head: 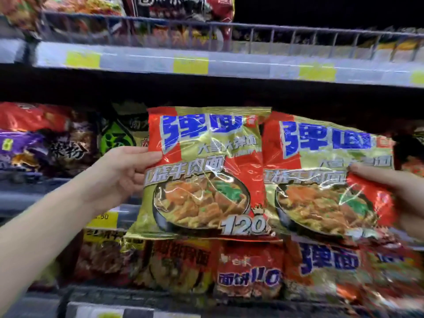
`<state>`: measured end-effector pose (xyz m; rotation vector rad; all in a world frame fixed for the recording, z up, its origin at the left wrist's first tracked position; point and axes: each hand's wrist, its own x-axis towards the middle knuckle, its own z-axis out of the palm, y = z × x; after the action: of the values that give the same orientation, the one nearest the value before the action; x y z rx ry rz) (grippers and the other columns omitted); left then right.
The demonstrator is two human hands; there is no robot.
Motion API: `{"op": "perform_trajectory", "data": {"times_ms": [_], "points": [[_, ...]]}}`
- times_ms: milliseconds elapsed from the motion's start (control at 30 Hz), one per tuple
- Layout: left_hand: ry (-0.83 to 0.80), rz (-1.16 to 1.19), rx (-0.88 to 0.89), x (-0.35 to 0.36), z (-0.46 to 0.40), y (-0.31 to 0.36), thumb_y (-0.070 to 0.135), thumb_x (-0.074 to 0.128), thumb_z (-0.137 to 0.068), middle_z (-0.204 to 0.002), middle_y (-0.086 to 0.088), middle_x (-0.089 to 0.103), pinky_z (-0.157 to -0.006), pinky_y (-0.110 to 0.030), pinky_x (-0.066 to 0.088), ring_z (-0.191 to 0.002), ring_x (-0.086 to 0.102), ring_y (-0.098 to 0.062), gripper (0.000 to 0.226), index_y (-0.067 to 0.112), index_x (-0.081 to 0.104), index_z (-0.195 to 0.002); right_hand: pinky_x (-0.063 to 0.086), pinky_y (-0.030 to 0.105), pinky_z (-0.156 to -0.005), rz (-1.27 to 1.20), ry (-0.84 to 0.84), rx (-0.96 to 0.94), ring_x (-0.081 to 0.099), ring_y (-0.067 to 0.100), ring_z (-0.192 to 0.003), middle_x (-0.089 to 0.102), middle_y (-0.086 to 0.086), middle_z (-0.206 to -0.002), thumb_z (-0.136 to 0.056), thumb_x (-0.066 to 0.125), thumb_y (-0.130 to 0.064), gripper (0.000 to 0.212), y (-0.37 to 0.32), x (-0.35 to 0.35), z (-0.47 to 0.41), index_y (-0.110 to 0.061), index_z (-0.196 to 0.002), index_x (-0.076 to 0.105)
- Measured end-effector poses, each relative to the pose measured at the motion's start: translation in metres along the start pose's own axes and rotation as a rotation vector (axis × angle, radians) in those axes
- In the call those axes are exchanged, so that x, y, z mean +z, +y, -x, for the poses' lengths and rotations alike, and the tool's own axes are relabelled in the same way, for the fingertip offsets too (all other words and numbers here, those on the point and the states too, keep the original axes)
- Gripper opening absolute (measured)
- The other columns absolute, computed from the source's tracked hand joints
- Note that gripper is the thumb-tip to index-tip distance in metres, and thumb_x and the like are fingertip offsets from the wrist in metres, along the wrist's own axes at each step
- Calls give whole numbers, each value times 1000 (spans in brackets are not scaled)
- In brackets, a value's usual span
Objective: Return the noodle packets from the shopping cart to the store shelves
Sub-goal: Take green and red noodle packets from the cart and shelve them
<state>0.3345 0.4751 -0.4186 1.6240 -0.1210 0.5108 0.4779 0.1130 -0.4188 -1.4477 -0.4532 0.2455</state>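
Two noodle packets are up in front of the shelves in my head view, one in each hand, so neither is back in place yet. My left hand, left of centre, pinches the left packet by its left edge, thumb on the front and fingers curled behind. My right hand, at the right edge of the frame, grips the right packet by its right side, crumpling the wrapper there; the two packets overlap slightly at the middle. I judge the step in hand to be finding their slot: a packet with the same blue lettering lies in the row at lower right, which looks like the matching stock. The shopping cart is out of view, so I cannot tell how many packets remain in it. Around them, purple and dark packets fill the row at centre left, a wire rail fronts the top shelf, and yellow price tags line its edge. The full lower row may leave little room.
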Motion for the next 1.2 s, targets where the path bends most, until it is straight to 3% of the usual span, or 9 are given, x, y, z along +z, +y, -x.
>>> {"op": "perform_trajectory", "data": {"times_ms": [100, 200, 267, 367, 667, 867, 967, 1100, 1200], "points": [[32, 23, 24, -2, -4, 10, 42, 90, -27, -62, -2, 71, -44, -12, 46, -45, 62, -6, 66, 8, 75, -83, 54, 50, -81, 20, 84, -66, 70, 25, -85, 72, 16, -103, -48, 78, -29, 67, -27, 4, -23, -8, -110, 67], [55, -6, 24, -2, -8, 23, 21, 76, -54, -57, 1, 69, -42, -12, 45, -43, 61, -6, 14, 18, 76, -68, 58, 33, -71, 89, 148, -122, 69, 15, -69, 73, 7, -84, -55, 77, -26, 48, -48, 18, -43, -10, -99, 68], [79, -3, 34, -4, -11, 29, 14, 74, -49, -51, 1, 66, -39, -11, 43, -38, 58, -5, 14, 16, 75, -63, 55, 25, -50, 132, 209, -151, 64, 11, -50, 69, 0, -59, -64, 79, -21, 26, -57, 31, -57, -11, -85, 66], [115, -24, 32, -7, -12, 34, 19, 71, -56, -56, -1, 68, -41, -13, 45, -42, 60, -8, 14, 13, 73, -69, 48, 22, -34, 217, 271, -196, 59, 10, -35, 63, -1, -43, -68, 82, -20, 25, -58, 46, -78, -7, -77, 62], [173, -101, 44, -15, -12, 29, 29, 64, -62, -67, -4, 73, -47, -17, 51, -52, 67, -12, 18, 15, 75, -66, 51, 28, -48, 258, 272, -120, 63, 22, -58, 69, 13, -82, -68, 83, -21, 53, -37, 79, -109, 1, -111, 61], [148, -150, 61, -20, -8, 30, 38, 82, -43, -73, -5, 74, -50, -20, 54, -58, 69, -15, 34, 17, 76, -69, 49, 50, -94, 333, 318, -96, 64, 35, -101, 66, 21, -112, -70, 82, -22, 55, -30, 81, -111, 1, -115, 58], [142, -169, 75, -19, -7, 27, 54, 87, -15, -75, -5, 75, -51, -21, 54, -61, 70, -16, 66, 18, 77, -70, 49, 47, -94, 406, 331, -99, 63, 35, -103, 65, 21, -115, -73, 80, -24, 57, -31, 82, -114, 0, -118, 56], [123, -160, 86, -16, -8, 23, 56, 87, -15, -77, -5, 75, -51, -20, 54, -62, 70, -16, 69, 19, 77, -72, 49, 38, -85, 640, 336, -89, 62, 35, -104, 62, 21, -118, -79, 74, -29, 58, -34, 82, -121, 3, -122, 52], [112, -163, 84, -13, -9, 20, 57, 87, -15, -77, -6, 75, -50, -21, 54, -62, 70, -16, 69, 19, 77, -72, 46, 31, -69, 988, 343, -92, 58, 27, -84, 62, 15, -101, -86, 66, -35, 48, -36, 86, -126, 2, -114, 55]]}}
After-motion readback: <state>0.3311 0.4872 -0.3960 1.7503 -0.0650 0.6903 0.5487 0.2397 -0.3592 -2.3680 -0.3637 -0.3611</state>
